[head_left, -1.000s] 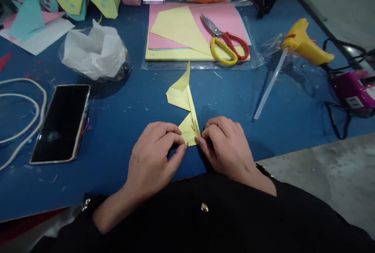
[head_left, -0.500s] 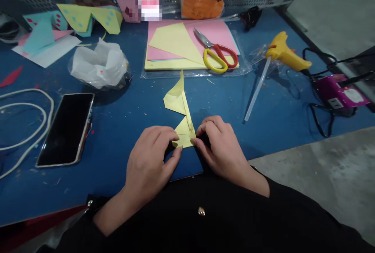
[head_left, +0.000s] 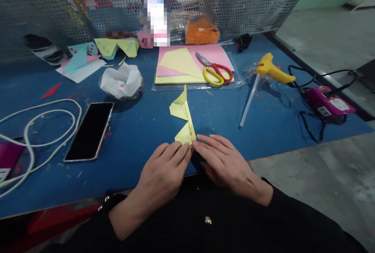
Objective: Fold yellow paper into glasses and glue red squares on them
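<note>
A folded piece of yellow paper (head_left: 188, 118) lies on the blue table in front of me, with two pointed flaps to its left and a narrow folded strip along its right edge. My left hand (head_left: 165, 167) covers its near end, the fingers together and their tips pressing on it; the thumb is hidden. Beside the near right corner, my right hand (head_left: 227, 163) has its fingers stretched out, fingertips at the paper's edge. Under the hands the paper's lowest part cannot be seen.
Scissors (head_left: 215, 72) lie on stacked coloured paper (head_left: 172, 63) behind. Right are a yellow glue gun (head_left: 274, 68) and a purple power socket (head_left: 329, 100) with black cable. Left are a phone (head_left: 89, 132), white cable (head_left: 52, 102), a lined tub (head_left: 121, 81) and a yellow paper bow (head_left: 117, 47).
My left hand has slid over the paper's near edge, now covering it. The right hand's fingers have straightened from a curl. The camera view has tilted up and shifted left.
</note>
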A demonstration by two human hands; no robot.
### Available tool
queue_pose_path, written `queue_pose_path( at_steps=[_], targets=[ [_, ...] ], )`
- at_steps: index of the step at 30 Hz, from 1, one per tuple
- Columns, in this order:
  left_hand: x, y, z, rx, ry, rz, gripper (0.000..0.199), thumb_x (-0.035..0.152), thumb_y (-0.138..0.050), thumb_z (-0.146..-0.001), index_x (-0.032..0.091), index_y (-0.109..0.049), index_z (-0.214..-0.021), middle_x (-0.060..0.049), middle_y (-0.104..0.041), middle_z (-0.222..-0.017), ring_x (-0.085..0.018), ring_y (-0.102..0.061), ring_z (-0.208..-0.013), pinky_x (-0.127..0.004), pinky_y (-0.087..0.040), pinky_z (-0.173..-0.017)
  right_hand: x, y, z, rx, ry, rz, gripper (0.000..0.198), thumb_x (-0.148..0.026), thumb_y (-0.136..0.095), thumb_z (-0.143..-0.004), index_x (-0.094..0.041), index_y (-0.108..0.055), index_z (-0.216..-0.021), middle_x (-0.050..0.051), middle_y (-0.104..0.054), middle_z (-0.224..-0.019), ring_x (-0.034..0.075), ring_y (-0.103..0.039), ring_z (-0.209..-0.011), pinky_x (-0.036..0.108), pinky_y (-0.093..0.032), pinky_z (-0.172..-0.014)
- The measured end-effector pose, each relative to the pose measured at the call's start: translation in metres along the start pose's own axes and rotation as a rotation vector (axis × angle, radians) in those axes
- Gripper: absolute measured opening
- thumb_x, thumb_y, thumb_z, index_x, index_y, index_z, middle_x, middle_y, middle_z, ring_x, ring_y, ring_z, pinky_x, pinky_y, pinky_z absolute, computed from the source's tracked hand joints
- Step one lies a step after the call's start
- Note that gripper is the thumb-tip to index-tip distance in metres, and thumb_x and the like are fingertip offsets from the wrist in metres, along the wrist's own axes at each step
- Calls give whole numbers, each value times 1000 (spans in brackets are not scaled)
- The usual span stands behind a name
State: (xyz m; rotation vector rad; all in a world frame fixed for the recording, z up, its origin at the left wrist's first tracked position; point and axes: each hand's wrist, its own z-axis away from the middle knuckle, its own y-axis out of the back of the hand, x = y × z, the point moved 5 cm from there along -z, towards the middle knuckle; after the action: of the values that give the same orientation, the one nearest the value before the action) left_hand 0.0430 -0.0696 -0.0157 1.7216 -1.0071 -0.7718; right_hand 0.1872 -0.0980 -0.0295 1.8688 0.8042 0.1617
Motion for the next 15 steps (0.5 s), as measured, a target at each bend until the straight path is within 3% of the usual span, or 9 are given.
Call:
queue_pose_path(
  at_steps=[7, 12, 15],
  targets=[
    [4, 1, 0, 87, 8, -58, 31, 19, -55, -92, 6, -65, -119, -12, -73, -113, -25, -62, -104, -38, -43, -89, 0, -6, 1, -142, -14, 22, 47, -24, -46, -96, -1, -48, -137, 18, -61, -136, 26, -49, -134, 50, -42, -112],
    [5, -3, -1, 45, -14, -67, 33, 20, -53, -95, 6, -63, -123, -12, -71, -118, -25, -61, -107, -38, -43, -89, 2, -6, -4, -219, -46, 14, 62, -33, -45, -95, 2, -36, -145, 22, -46, -148, 31, -37, -143, 54, -40, -112],
    [5, -5, -3, 36, -32, -60, 33, 18, -52, -95, 5, -63, -123, -13, -71, -119, -25, -60, -107, -38, -44, -88, 2, -7, -9, -240, -42, 65, 64, -37, -45, -95, 5, -39, -143, 24, -47, -147, 33, -39, -141, 54, -38, -114]
  ],
)
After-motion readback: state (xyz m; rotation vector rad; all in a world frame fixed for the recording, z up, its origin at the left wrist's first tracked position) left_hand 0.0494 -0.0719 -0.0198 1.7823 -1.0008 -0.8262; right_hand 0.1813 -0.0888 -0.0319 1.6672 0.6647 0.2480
